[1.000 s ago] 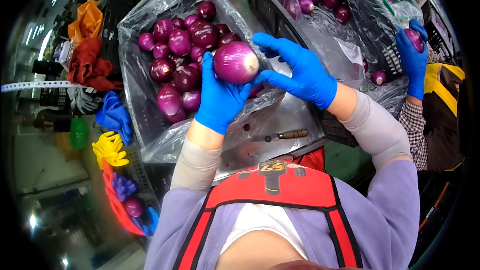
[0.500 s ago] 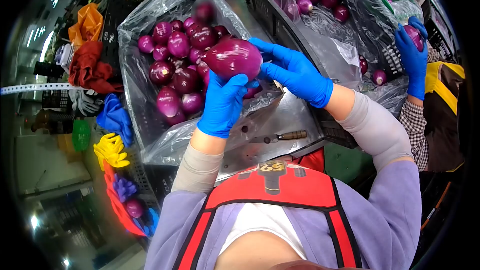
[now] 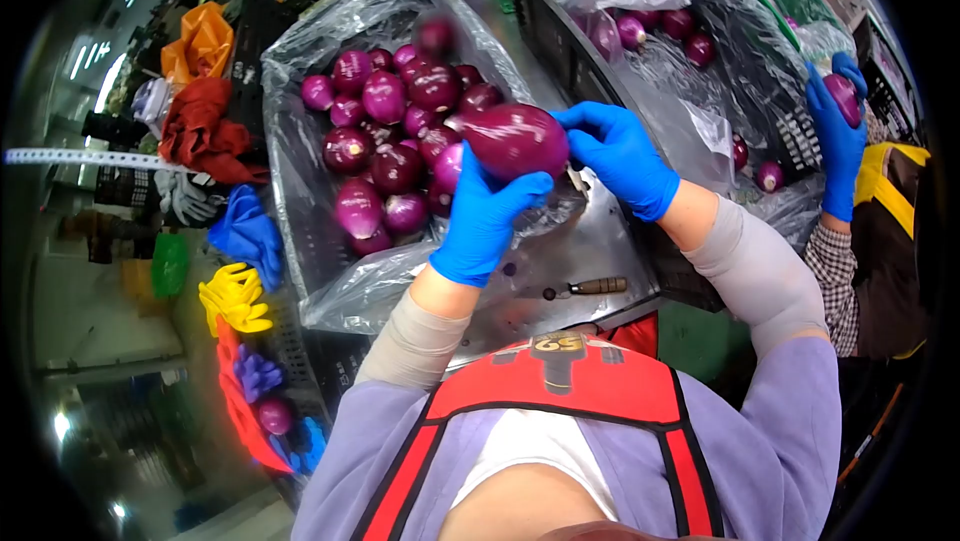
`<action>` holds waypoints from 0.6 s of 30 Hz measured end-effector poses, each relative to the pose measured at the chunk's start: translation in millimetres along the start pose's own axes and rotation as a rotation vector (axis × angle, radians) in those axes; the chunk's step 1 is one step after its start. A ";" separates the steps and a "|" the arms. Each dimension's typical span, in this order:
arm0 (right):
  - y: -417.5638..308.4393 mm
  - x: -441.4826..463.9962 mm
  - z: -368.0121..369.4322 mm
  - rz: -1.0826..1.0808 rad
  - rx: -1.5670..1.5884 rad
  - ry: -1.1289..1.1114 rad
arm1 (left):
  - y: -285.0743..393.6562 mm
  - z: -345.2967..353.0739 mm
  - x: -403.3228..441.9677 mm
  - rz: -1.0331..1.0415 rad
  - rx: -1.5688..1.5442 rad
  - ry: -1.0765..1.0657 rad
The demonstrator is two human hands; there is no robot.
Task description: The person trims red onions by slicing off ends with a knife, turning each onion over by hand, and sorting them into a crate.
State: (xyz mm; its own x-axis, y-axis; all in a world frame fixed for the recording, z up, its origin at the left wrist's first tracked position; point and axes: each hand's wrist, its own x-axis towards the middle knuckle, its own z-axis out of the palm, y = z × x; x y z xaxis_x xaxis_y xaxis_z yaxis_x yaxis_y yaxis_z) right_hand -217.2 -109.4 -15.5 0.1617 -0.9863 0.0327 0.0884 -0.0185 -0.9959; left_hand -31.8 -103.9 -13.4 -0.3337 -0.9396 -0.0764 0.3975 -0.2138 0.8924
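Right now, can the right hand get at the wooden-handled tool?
Probably yes: left hand holds the onion, right hand is at its end, and nothing visible covers the wooden handle on the metal surface.

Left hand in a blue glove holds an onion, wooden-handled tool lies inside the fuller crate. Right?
Wrong on the tool: the head view shows it lying on the metal table, outside the fuller crate. The left hand, in a blue glove, does hold an onion.
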 end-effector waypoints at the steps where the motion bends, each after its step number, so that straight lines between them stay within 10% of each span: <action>1: 2.7 2.6 -1.7 -0.015 0.003 -0.016 | 1.2 -1.0 0.6 -0.019 0.034 -0.046; 7: 15.3 4.8 -5.3 -0.498 -0.672 0.083 | 3.2 -9.8 9.9 -0.180 -0.250 0.076; 18: -7.4 -0.3 14.4 -0.240 -0.184 -0.085 | -5.4 -10.3 14.6 -0.108 -0.295 -0.027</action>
State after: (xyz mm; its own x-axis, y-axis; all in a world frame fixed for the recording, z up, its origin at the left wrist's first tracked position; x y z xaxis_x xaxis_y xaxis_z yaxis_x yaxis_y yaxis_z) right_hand -203.8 -106.6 -6.9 0.2397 -0.9332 0.2676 -0.0442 -0.2859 -0.9573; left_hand -30.0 -119.2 -23.9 -0.4089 -0.9005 -0.1482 0.5882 -0.3842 0.7116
